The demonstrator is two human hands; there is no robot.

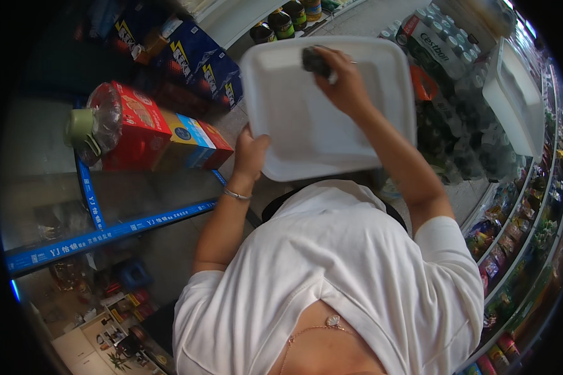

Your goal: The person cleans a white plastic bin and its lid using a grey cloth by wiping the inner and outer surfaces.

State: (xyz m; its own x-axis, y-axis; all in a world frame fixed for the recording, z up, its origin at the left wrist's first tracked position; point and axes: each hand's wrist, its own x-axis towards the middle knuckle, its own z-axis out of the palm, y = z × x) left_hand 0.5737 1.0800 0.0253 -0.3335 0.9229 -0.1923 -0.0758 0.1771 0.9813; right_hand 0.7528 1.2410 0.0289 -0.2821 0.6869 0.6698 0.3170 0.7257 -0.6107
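Note:
A shallow white plastic tray (305, 126) is tilted up before me, its inside facing my view. My left hand (252, 152) grips its lower left rim, with the thumb lying over the edge. In my right hand (342, 77) is a dark, crumpled cloth or scouring pad (313, 62), held against or just over the tray's inside near the top. Whether the pad touches the plastic I cannot tell. Some of the right fingers are hidden behind the pad.
Left, a glass counter (122, 225) with blue-taped edges carries a red carton (138, 133) and a green-lidded bottle (82, 129). Blue cartons (183, 58) stand behind. To the right are shrink-wrapped bottle packs (438, 44), another white tub (516, 103) and snack shelves (516, 225).

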